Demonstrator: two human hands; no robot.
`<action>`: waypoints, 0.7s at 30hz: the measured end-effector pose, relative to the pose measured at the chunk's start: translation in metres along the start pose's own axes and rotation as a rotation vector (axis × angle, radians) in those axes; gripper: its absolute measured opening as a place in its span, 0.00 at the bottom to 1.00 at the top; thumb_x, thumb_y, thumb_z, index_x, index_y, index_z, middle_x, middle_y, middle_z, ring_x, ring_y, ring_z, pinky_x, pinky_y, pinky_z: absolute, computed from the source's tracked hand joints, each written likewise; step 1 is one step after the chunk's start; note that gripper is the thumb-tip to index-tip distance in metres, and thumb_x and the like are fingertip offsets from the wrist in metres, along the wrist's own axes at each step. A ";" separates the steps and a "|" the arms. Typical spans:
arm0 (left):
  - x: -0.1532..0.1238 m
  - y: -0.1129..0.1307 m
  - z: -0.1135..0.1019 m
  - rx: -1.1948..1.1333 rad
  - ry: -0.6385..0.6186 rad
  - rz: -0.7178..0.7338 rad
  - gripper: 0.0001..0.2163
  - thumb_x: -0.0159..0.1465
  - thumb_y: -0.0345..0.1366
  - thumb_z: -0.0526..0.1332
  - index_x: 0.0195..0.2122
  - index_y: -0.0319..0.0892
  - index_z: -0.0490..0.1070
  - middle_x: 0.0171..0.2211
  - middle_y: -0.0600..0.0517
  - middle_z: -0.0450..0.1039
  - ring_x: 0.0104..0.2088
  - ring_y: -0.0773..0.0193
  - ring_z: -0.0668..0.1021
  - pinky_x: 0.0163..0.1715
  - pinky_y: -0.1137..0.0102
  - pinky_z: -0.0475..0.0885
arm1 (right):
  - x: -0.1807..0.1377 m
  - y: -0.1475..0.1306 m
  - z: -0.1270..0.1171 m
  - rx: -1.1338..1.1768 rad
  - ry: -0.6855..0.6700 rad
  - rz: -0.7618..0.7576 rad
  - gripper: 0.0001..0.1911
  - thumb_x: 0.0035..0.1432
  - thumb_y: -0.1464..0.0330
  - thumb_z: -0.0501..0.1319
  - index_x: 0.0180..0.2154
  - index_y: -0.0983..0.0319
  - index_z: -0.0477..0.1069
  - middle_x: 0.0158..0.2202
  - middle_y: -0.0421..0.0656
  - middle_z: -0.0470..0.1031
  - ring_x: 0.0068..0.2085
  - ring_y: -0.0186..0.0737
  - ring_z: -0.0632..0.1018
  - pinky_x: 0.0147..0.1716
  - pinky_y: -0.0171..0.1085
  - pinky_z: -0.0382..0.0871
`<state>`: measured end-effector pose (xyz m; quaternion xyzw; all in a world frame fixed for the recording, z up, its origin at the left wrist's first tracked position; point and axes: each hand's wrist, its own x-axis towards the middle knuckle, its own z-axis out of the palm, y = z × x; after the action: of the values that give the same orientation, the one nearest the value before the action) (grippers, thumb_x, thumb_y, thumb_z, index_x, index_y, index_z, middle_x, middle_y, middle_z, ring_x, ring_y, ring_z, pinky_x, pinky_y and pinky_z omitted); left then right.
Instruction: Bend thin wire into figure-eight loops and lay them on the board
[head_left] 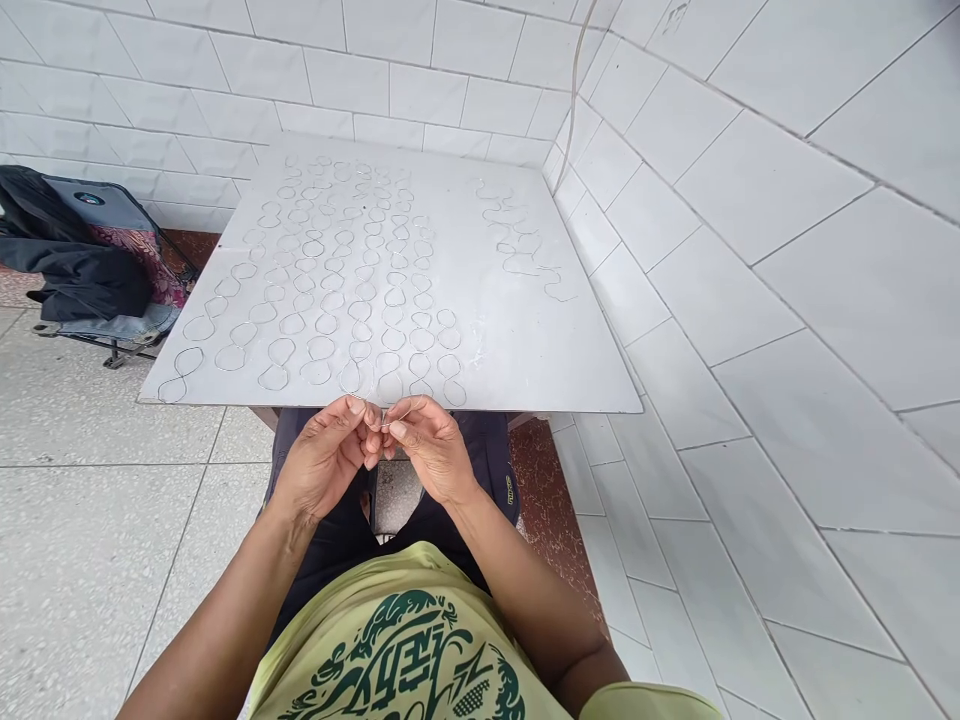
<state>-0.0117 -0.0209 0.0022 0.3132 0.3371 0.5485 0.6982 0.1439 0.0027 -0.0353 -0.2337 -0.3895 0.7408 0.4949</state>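
My left hand (330,445) and my right hand (429,447) meet at the near edge of a white tabletop (525,350), above my lap. Both hold a thin piece of wire (397,414) between thumb and fingers, with the fingertips nearly touching. Part of the wire is hidden by the fingers, so its full shape cannot be made out. Just beyond my hands, rows of wire figure-eights (321,360) lie flat on the tabletop. Farther right, several open, curved wire pieces (529,265) lie apart from those rows.
White tiled walls (750,300) border the table at the back and right. At the left, a folding chair (142,260) with dark clothing (90,280) on it stands on the speckled floor (82,530). A pale cable (576,90) hangs in the corner.
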 end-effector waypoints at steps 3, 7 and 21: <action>-0.001 0.002 0.002 0.014 -0.029 -0.016 0.13 0.71 0.42 0.62 0.32 0.39 0.74 0.25 0.52 0.71 0.25 0.66 0.74 0.30 0.70 0.72 | 0.001 -0.001 -0.004 0.052 -0.042 -0.013 0.11 0.58 0.63 0.74 0.38 0.58 0.74 0.34 0.39 0.78 0.33 0.36 0.76 0.31 0.36 0.71; -0.003 0.003 0.003 0.014 -0.070 -0.036 0.12 0.70 0.41 0.63 0.32 0.39 0.74 0.26 0.50 0.71 0.28 0.64 0.75 0.24 0.74 0.69 | 0.002 -0.002 -0.008 0.062 -0.118 -0.070 0.09 0.60 0.66 0.72 0.38 0.58 0.73 0.34 0.39 0.78 0.33 0.36 0.77 0.30 0.36 0.72; -0.008 -0.007 0.004 0.045 0.003 0.040 0.12 0.72 0.40 0.61 0.33 0.40 0.74 0.27 0.51 0.70 0.28 0.66 0.74 0.26 0.72 0.69 | -0.003 0.001 -0.005 -0.007 0.024 -0.120 0.08 0.59 0.66 0.73 0.36 0.59 0.75 0.36 0.42 0.79 0.34 0.38 0.78 0.29 0.36 0.73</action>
<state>-0.0059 -0.0299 0.0003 0.3346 0.3439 0.5549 0.6796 0.1483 0.0018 -0.0391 -0.2206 -0.3993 0.7055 0.5424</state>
